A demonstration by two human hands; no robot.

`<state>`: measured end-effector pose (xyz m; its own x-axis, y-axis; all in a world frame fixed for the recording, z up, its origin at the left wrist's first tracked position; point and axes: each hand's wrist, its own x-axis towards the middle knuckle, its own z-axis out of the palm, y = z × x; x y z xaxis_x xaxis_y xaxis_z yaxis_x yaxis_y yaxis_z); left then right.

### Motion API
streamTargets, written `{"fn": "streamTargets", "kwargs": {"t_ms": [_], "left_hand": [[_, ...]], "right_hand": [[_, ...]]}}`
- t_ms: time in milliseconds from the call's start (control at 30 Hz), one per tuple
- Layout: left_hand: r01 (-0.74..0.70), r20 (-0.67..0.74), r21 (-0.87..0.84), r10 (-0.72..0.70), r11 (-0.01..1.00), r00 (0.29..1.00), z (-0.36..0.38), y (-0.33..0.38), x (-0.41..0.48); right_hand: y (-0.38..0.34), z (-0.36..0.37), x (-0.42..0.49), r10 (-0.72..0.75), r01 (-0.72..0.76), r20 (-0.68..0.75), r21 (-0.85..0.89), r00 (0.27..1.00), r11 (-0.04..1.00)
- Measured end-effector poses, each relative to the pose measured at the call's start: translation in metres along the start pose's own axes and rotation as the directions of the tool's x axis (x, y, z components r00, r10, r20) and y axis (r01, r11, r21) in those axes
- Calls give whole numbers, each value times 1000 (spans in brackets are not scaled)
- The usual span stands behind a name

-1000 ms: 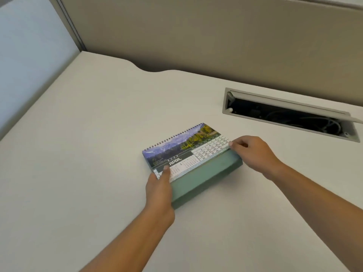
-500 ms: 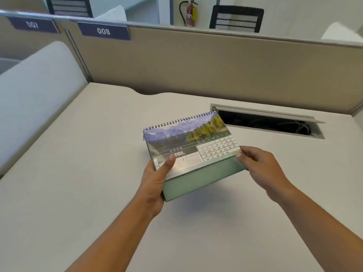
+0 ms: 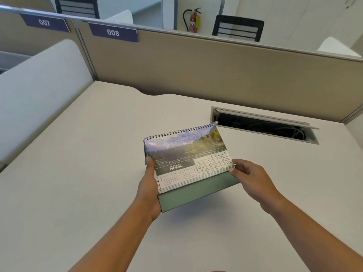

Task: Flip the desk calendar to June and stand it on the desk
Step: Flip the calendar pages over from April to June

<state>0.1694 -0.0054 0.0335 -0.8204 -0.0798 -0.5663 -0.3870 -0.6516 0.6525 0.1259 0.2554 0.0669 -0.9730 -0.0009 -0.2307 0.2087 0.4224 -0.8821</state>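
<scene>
The desk calendar point(image 3: 188, 161) is a spiral-bound flip calendar on a green card base, showing the APRIL 2026 page with a mountain and forest photo. It is held tilted above the white desk point(image 3: 78, 173), spiral edge away from me. My left hand point(image 3: 148, 191) grips its left edge, thumb on the page near the word APRIL. My right hand point(image 3: 249, 177) pinches the lower right corner of the pages, thumb on top. The calendar's back face and underside are hidden.
An open cable tray slot point(image 3: 263, 124) with cables is set in the desk behind the calendar, to the right. A beige partition point(image 3: 196, 71) bounds the far edge and a pale side screen point(image 3: 39, 85) stands on the left.
The calendar lay flat on the desk a second ago; both hands have lifted it off the surface and tilted its spiral edge upward. The view has risen to show the partition.
</scene>
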Motion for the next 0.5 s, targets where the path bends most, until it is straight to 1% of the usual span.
{"fn": "streamTargets", "kwargs": {"t_ms": [100,200,300,333,400,467,500], "left_hand": [[13,-6,-36,-13,999,1000,-3,-5,0],[15,11,-56,-14,998,1000,-6,-9,0],[9,26,-53,-8,999,1000,-8,-11,-1],[5,34,-48,-4,999,999,-9,-11,-1],[-2,51,-41,5,999,999,-9,-11,-2],[-1,59,-35,3,999,998,-9,-10,-4],[3,64,-34,-1,999,998,-8,-11,-5]], "right_hand": [[-5,0,-2,-26,26,12,9,1000,1000],[-7,-2,-2,-41,43,-60,33,997,999],[-12,-7,-1,1,10,-118,91,993,996],[-15,-9,-1,36,-22,-108,128,994,992],[-21,-13,0,111,-100,-40,205,993,974],[-26,-15,1,158,-161,30,260,987,952],[-29,-16,2,173,-178,42,288,984,941]]}}
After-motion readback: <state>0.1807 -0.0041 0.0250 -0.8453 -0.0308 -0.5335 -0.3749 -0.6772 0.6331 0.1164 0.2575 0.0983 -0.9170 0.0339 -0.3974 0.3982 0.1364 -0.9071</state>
